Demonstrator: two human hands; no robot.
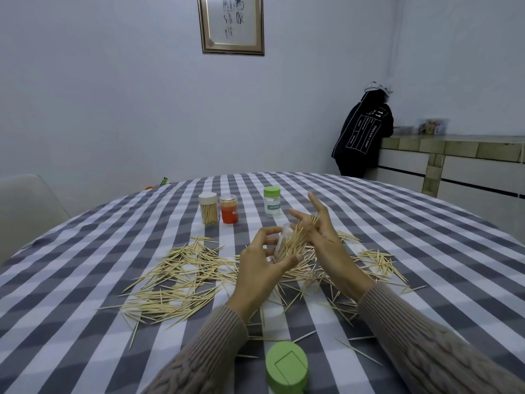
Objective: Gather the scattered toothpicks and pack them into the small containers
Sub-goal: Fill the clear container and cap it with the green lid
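Lid: a green lid (287,366) lay nearest on the checked table (85,322).
Left hand: the left hand (262,268) gripped a clear jar (281,243), tilted.
Right hand: the right hand (321,231) pinched a bundle of toothpicks (295,240) at the jar's mouth.
Loose toothpicks (176,280): scattered around both hands.
Far: three capped jars (229,209) stood upright.

- checked tablecloth (397,223) covering the table
- framed picture (231,24) on the wall beyond the tablecloth
- person in a dark jacket (362,137) beyond its far right edge
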